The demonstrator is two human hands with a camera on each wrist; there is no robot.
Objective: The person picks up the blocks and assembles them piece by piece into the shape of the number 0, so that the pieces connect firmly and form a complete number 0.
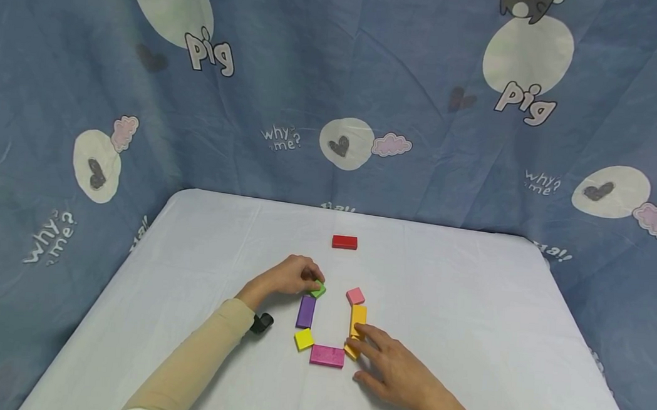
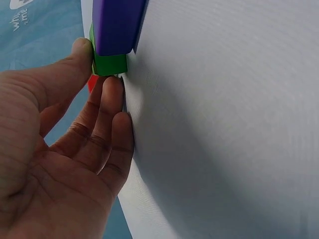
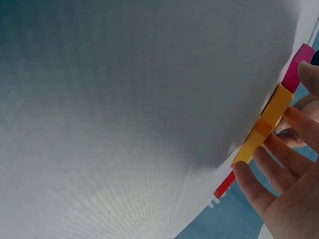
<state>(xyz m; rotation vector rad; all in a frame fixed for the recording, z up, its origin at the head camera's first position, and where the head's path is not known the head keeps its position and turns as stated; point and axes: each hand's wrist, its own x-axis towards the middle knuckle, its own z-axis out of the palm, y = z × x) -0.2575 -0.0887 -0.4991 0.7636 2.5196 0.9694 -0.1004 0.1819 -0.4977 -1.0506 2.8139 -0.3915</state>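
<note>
My left hand [image 1: 293, 274] pinches a small green block [image 2: 110, 64] between thumb and fingers, at the far end of a purple block [image 1: 306, 311]. The table is under it. My right hand [image 1: 394, 366] is spread, its fingers over the orange blocks [image 1: 359, 313] on the right side; whether the fingertips touch them I cannot tell. Part of the nearer orange piece is hidden by those fingers. A yellow block [image 1: 304, 339], a magenta block [image 1: 327, 356] and a small pink block [image 1: 355, 296] lie with them in a rough U.
Beyond the U, a red block [image 1: 345, 242] lies by itself near the back of the white table [image 1: 459, 288]. A blue printed cloth [image 1: 292, 52] hangs behind the table. Black straps show at both wrists.
</note>
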